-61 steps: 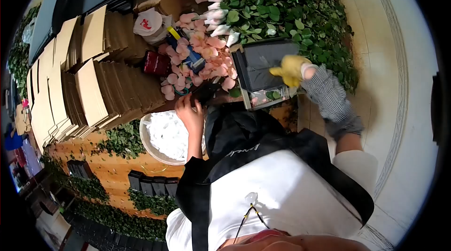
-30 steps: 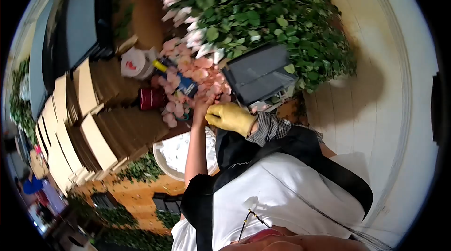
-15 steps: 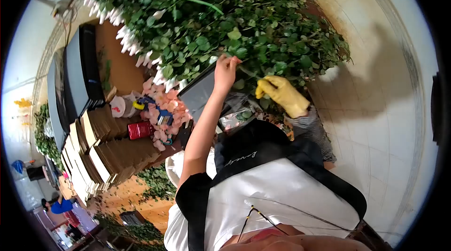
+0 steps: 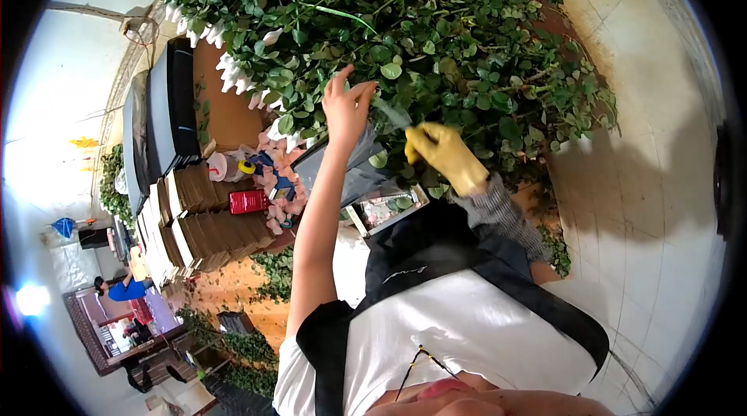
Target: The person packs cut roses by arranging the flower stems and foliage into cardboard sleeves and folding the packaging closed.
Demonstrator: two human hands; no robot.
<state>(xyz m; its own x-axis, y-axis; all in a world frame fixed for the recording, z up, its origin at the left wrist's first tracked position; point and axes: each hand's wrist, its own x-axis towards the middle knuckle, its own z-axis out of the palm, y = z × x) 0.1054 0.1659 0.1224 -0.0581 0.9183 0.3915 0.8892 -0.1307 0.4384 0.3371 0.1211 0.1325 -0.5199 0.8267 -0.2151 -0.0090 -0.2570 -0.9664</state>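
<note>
My left hand (image 4: pixel 344 110), bare, is raised over the near edge of a big heap of leafy green stems (image 4: pixel 459 50). Its fingers are spread, with nothing visible in them. My right hand (image 4: pixel 442 153) wears a yellow glove and is closed around the lower end of a thin translucent strip (image 4: pixel 395 114), blurred, which reaches up toward my left fingertips. What the strip is made of I cannot make out. Dark grey sheets (image 4: pixel 342 163) lie below my left wrist. White wrapped flower heads (image 4: pixel 233 73) line the heap's left side.
Stacks of folded cardboard (image 4: pixel 206 225), a red box (image 4: pixel 248 201) and pink petals (image 4: pixel 278 214) lie to the left. Beyond them are dark grey sheet stacks (image 4: pixel 167 120). A framed tray (image 4: pixel 387 210) sits against my apron. A person in blue (image 4: pixel 126 289) is far off at left.
My left fingers, pinched together before, have spread and moved left and up. My gloved right hand has shifted slightly left, still holding the strip. The whole view has turned a little.
</note>
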